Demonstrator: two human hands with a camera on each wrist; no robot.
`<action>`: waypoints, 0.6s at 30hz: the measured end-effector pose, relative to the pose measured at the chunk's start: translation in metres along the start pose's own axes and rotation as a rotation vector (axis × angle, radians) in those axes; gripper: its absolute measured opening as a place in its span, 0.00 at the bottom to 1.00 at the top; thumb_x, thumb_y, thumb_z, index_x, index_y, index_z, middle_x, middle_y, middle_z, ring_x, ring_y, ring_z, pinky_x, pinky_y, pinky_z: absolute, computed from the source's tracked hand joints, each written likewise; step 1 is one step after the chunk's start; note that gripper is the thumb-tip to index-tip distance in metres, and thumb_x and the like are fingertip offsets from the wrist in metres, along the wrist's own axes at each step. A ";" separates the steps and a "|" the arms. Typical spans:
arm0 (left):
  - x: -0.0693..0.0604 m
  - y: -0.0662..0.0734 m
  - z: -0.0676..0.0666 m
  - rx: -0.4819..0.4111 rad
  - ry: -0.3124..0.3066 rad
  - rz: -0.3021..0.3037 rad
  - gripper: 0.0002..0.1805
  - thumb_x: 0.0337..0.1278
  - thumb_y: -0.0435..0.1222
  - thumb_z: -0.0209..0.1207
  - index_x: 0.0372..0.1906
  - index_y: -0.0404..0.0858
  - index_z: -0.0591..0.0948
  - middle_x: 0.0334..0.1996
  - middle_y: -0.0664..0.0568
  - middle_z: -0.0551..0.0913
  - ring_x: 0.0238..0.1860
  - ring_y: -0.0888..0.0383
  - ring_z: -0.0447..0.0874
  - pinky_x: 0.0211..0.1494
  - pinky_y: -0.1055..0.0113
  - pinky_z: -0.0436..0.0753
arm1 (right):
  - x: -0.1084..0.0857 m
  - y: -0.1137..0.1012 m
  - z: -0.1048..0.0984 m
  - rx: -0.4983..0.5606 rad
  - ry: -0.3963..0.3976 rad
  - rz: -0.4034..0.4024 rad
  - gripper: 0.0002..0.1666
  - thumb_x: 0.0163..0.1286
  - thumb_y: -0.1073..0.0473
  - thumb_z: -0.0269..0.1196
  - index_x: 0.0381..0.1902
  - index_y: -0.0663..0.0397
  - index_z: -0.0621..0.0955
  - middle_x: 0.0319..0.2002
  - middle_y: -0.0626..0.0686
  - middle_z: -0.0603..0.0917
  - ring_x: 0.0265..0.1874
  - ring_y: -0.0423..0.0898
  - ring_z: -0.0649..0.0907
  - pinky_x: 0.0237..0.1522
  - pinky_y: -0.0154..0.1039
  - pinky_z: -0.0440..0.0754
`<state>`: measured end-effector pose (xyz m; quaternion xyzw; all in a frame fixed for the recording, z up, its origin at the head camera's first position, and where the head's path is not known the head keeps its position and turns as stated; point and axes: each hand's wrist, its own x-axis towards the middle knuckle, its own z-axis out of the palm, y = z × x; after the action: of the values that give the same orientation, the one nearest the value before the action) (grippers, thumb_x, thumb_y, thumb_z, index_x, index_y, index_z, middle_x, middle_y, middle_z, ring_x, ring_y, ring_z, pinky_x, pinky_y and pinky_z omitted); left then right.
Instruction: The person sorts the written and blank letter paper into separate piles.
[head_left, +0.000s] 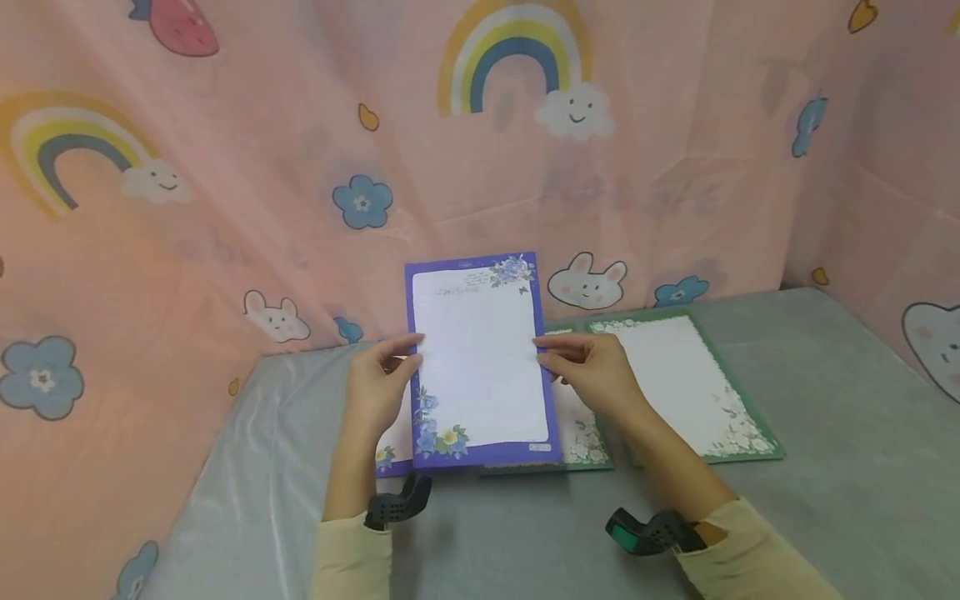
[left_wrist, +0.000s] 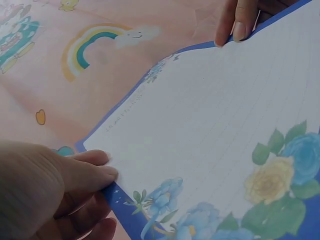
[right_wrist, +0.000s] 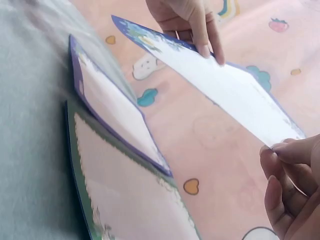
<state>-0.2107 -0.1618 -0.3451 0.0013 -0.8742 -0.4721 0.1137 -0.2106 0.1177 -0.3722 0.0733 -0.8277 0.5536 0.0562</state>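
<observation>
A sheet of letter paper point(head_left: 480, 358) with a purple border and printed blue flowers is held up in front of me, its writing side facing me. My left hand point(head_left: 378, 383) pinches its left edge between thumb and fingers. On the opposite edge, my right hand point(head_left: 600, 371) pinches it the same way. The left wrist view shows the paper point(left_wrist: 200, 115) bowed slightly between the hands, with faint ruled lines. Partly hidden behind it lies a second purple-bordered sheet point(right_wrist: 112, 102), next to a green-bordered sheet point(head_left: 588, 417).
Another green-bordered sheet point(head_left: 682, 379) with white flowers lies to the right on the grey cloth-covered table point(head_left: 847, 450). A pink curtain point(head_left: 465, 183) printed with rainbows and rabbits hangs behind the table. Each wrist wears a black camera band point(head_left: 401, 504).
</observation>
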 end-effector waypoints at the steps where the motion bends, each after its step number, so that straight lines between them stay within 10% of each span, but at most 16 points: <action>1: 0.000 0.000 -0.003 0.005 0.009 0.001 0.16 0.67 0.33 0.61 0.58 0.44 0.85 0.52 0.45 0.87 0.45 0.50 0.84 0.54 0.58 0.83 | 0.001 -0.002 0.003 0.002 0.002 -0.013 0.15 0.72 0.58 0.65 0.54 0.53 0.87 0.40 0.57 0.91 0.34 0.46 0.86 0.37 0.34 0.85; 18: 0.000 -0.006 -0.033 -0.013 0.128 -0.084 0.17 0.66 0.36 0.63 0.58 0.46 0.85 0.53 0.47 0.86 0.46 0.52 0.83 0.45 0.67 0.80 | 0.016 -0.038 0.043 0.036 0.053 -0.089 0.15 0.70 0.59 0.66 0.53 0.52 0.87 0.42 0.55 0.92 0.32 0.46 0.89 0.40 0.41 0.86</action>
<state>-0.2045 -0.1920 -0.3329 0.0674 -0.8611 -0.4812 0.1493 -0.2197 0.0622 -0.3511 0.0965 -0.8117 0.5671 0.1015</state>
